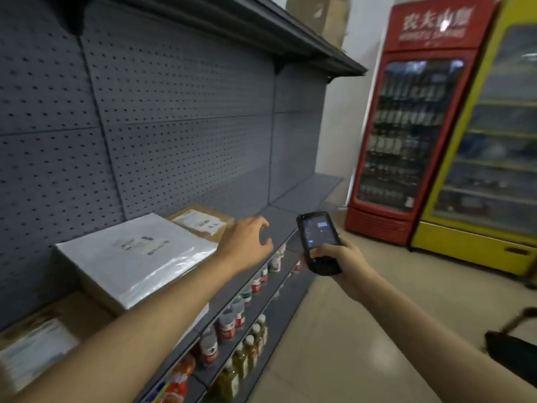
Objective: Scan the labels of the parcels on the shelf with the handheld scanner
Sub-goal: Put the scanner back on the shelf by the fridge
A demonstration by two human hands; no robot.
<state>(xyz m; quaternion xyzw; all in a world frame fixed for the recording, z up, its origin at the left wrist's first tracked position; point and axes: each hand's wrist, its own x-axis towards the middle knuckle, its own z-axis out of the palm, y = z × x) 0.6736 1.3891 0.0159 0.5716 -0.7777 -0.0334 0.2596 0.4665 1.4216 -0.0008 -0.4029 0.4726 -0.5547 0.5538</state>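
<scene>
Holding the handheld scanner (319, 242) clamped in the right hand (338, 261), lit screen up, off the shelf (279, 225) edge, the person reaches the left hand (247, 242), fingers loosely spread and empty, beside the brown parcel (203, 221). Its label looks unscanned, though blur hides detail; next, aim the scanner there, then at the white parcel (136, 257).

Shelved parcels (136, 257) — upright black scanner (318, 242)

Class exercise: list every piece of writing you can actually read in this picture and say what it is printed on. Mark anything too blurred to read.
"农夫山泉": white characters on the red drinks fridge header.
Line under it: blurred, unreadable.
White parcel label: too blurred.
Brown parcel label: too blurred.
Handheld scanner screen: unreadable.
Bottles on the lower shelves: labels too small.
</scene>
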